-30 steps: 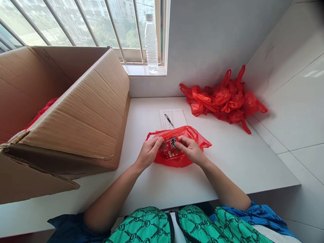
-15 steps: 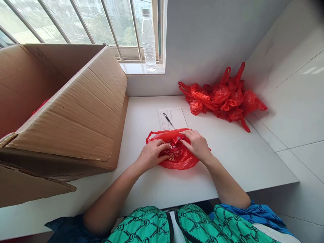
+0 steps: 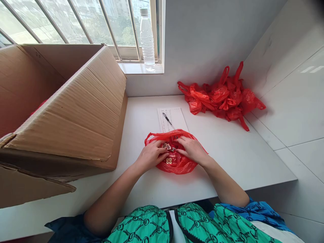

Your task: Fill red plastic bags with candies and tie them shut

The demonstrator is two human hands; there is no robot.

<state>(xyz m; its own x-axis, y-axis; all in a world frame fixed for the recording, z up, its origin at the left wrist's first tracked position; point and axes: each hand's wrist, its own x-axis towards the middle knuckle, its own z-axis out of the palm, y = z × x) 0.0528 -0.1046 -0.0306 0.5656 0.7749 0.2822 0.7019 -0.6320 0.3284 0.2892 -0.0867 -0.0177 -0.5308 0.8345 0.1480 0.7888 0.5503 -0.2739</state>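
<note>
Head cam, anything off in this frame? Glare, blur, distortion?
Head view: the window is blown out, outdoors washed pale; a glare streak sits on the wall tiles; wide-angle distortion makes the cardboard carton lean; left hand, right hand and red plastic bag look sharp, no obvious motion blur.

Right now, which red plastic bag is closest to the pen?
The lone red plastic bag under your left hand and right hand, below the pen; the others lie bunched in a heap by the wall.

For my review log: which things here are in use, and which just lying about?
In use: left hand, right hand, red plastic bag, printed packet.
Lying about: pile of red bags, ballpoint pen, printed sheet, cardboard box, water bottle.
</note>
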